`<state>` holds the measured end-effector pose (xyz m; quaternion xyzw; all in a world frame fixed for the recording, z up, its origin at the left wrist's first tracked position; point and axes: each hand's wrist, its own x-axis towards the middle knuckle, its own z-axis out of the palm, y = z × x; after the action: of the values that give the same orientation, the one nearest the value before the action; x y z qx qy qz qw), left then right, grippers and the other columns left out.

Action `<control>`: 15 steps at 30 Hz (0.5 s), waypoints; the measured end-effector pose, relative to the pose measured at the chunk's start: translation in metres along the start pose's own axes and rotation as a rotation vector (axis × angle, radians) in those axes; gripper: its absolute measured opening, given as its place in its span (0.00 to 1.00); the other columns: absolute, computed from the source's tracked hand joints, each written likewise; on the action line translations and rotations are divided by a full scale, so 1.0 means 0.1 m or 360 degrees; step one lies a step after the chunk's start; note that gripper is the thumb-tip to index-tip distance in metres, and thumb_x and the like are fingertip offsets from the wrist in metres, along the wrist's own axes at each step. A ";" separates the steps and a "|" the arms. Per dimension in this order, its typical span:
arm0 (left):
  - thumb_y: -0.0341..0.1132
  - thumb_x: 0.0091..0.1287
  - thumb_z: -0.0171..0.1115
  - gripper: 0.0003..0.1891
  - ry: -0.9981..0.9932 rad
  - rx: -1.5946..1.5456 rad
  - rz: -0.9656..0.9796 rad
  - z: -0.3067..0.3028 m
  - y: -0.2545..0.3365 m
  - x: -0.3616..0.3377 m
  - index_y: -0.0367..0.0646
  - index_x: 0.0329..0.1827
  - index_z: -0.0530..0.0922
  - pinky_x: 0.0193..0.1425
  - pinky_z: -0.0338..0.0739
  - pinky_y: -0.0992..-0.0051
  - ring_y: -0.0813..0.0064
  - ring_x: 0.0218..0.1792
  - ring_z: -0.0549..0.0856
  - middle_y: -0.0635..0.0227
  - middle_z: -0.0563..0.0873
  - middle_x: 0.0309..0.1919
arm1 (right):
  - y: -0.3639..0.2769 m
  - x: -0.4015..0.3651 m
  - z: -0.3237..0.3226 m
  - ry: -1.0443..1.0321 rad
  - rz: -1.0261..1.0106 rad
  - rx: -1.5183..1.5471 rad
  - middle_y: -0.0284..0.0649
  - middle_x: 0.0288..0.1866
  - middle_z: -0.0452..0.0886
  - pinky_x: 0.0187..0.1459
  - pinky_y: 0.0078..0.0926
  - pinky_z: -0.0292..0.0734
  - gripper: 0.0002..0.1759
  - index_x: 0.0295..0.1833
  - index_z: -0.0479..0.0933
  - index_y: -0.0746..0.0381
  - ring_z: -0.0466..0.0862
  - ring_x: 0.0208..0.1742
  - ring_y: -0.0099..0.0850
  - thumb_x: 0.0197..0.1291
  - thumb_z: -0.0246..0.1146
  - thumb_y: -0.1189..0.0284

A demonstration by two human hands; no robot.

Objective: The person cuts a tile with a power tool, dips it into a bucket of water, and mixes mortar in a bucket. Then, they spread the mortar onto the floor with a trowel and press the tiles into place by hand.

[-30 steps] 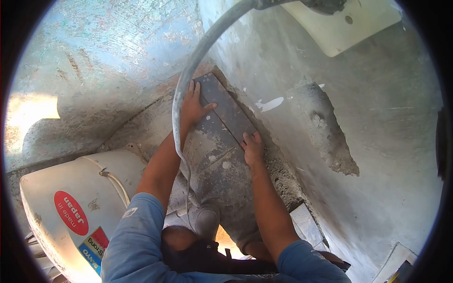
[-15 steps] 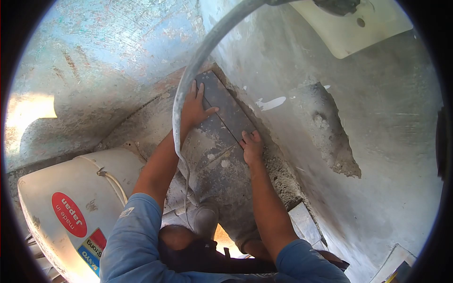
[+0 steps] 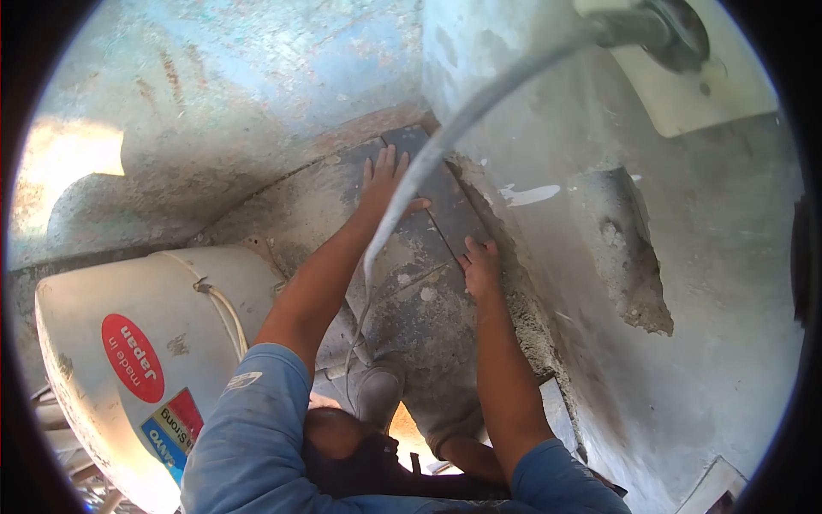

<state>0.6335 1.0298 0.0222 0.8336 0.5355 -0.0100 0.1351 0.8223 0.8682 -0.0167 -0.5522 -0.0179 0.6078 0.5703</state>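
A long dark tile [image 3: 456, 199] lies on the dusty floor along the foot of the grey wall, with a narrow seam beside the neighbouring floor tiles. My left hand [image 3: 383, 190] rests flat near the tile's far end, its fingers spread across the seam area. At the near end of the tile, my right hand [image 3: 480, 264] has its fingers bent over the edge. Whether it grips the tile or only presses on it is hard to tell. A grey hose [image 3: 479, 103] hangs in front of the view and hides part of the tile's far end.
A white tank [image 3: 77, 317] with red and blue stickers stands at the left. On the right, the grey wall [image 3: 702, 257] has a rough gouge [image 3: 629, 257]. A pale basin [image 3: 693, 94] is at the upper right. Rubble [image 3: 529, 330] lines the wall's foot.
The view has shifted, so the floor and walls sit further right and the hose looks larger. Both hands stay at about the same places by the tile.
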 end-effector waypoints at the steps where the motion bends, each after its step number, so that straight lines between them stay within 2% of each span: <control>1: 0.70 0.55 0.61 0.56 0.0060 -0.0058 0.0042 0.02 -0.05 0.00 0.41 0.78 0.51 0.79 0.38 0.49 0.51 0.79 0.47 0.46 0.50 0.77 | -0.06 -0.03 0.04 -0.0029 0.0023 -0.0028 0.40 0.54 0.76 0.53 0.37 0.77 0.18 0.54 0.67 0.60 0.77 0.53 0.32 0.63 0.65 0.73; 2: 0.68 0.56 0.62 0.55 0.0121 -0.0116 0.0080 -0.04 -0.07 -0.03 0.42 0.78 0.52 0.78 0.40 0.49 0.50 0.78 0.48 0.45 0.51 0.77 | -0.14 -0.08 0.10 -0.0073 0.0000 0.0085 0.40 0.54 0.76 0.53 0.36 0.77 0.18 0.55 0.67 0.59 0.78 0.53 0.32 0.63 0.65 0.75; 3: 0.58 0.60 0.65 0.48 0.0277 -0.0418 0.0072 -0.09 -0.06 -0.11 0.41 0.77 0.55 0.78 0.43 0.48 0.49 0.77 0.52 0.45 0.56 0.75 | -0.20 -0.19 0.15 -0.0102 -0.0014 0.0194 0.39 0.55 0.76 0.53 0.35 0.77 0.19 0.56 0.66 0.58 0.78 0.53 0.32 0.63 0.64 0.76; 4: 0.58 0.60 0.65 0.48 0.0277 -0.0433 0.0025 -0.15 -0.09 -0.18 0.41 0.77 0.55 0.78 0.43 0.48 0.49 0.77 0.52 0.45 0.56 0.75 | -0.26 -0.31 0.22 -0.0115 0.0016 0.0158 0.39 0.55 0.76 0.53 0.35 0.77 0.19 0.56 0.66 0.58 0.78 0.53 0.32 0.63 0.64 0.76; 6: 0.52 0.62 0.64 0.44 0.0288 -0.0533 -0.0211 -0.26 -0.10 -0.32 0.40 0.76 0.56 0.78 0.44 0.49 0.49 0.77 0.54 0.46 0.58 0.75 | -0.35 -0.62 0.31 -0.0077 0.0043 0.0301 0.31 0.50 0.79 0.50 0.33 0.74 0.16 0.53 0.69 0.53 0.79 0.50 0.28 0.64 0.64 0.76; 7: 0.47 0.62 0.65 0.41 0.0305 -0.0652 -0.0387 -0.35 -0.08 -0.45 0.40 0.75 0.59 0.77 0.47 0.50 0.50 0.75 0.57 0.47 0.62 0.73 | -0.39 -0.81 0.34 -0.0069 0.0074 0.0255 0.31 0.50 0.79 0.50 0.33 0.74 0.16 0.53 0.69 0.53 0.79 0.50 0.28 0.64 0.64 0.76; 11: 0.42 0.61 0.66 0.38 0.0347 -0.0707 -0.0708 -0.67 0.05 -1.13 0.38 0.73 0.61 0.76 0.52 0.50 0.50 0.73 0.61 0.48 0.65 0.71 | -0.61 -1.82 0.36 0.0189 0.0236 0.0230 0.32 0.50 0.79 0.48 0.32 0.75 0.14 0.51 0.68 0.53 0.79 0.49 0.27 0.65 0.63 0.77; 13: 0.37 0.61 0.66 0.36 0.0453 -0.0812 -0.0873 -1.02 0.24 -1.59 0.36 0.71 0.63 0.74 0.59 0.53 0.48 0.70 0.66 0.46 0.70 0.67 | -0.84 -2.41 0.39 0.0259 0.0299 0.0169 0.33 0.52 0.78 0.48 0.33 0.75 0.13 0.51 0.68 0.53 0.79 0.49 0.27 0.65 0.62 0.77; 15: 0.36 0.60 0.65 0.34 0.0573 -0.1173 -0.1194 -1.45 0.61 -2.13 0.34 0.69 0.64 0.70 0.64 0.56 0.45 0.66 0.71 0.43 0.72 0.64 | -1.21 -3.11 0.49 0.0498 0.0399 -0.0120 0.36 0.51 0.77 0.49 0.35 0.75 0.14 0.51 0.67 0.54 0.79 0.48 0.28 0.65 0.63 0.76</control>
<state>0.5788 0.8505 0.2092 0.4719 0.7784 0.2731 0.3113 0.7886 0.7183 0.2833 -0.6588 0.1170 0.5797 0.4650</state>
